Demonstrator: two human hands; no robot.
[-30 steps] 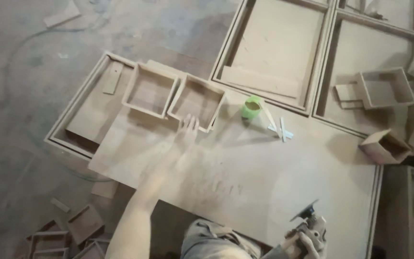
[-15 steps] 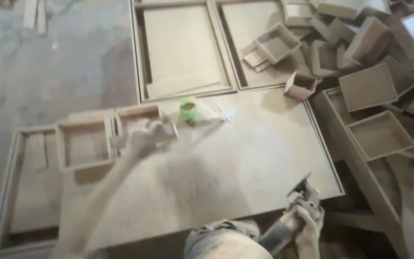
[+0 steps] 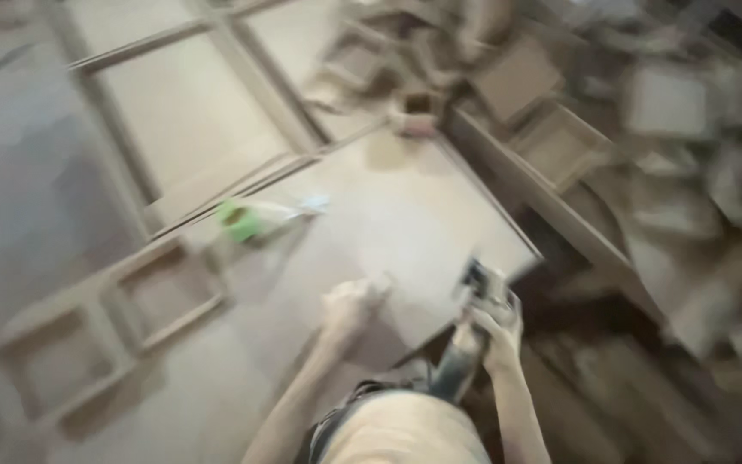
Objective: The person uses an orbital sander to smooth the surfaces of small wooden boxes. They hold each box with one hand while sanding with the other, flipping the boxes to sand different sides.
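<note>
The picture is smeared by motion. My right hand [image 3: 495, 326] grips a dark hand-held power tool [image 3: 472, 331] at the near right edge of a large wooden board [image 3: 388, 223]. My left hand [image 3: 349, 305] hovers over the near part of that board with its fingers curled; whether it holds anything is unclear. A green cup-like container [image 3: 238, 221] lies on the board further left, with a pale blue-white item [image 3: 302, 206] beside it.
Two open square wooden boxes [image 3: 165, 292] [image 3: 49, 365] sit at the board's left end. Large framed wooden panels [image 3: 182, 120] lie on the floor beyond. A heap of small wooden boxes and frames [image 3: 611, 112] fills the right side.
The view has swung sharply to the right and closer. My left hand has come back from the boxes near the green container toward my body. The right hand still holds the tool.
</note>
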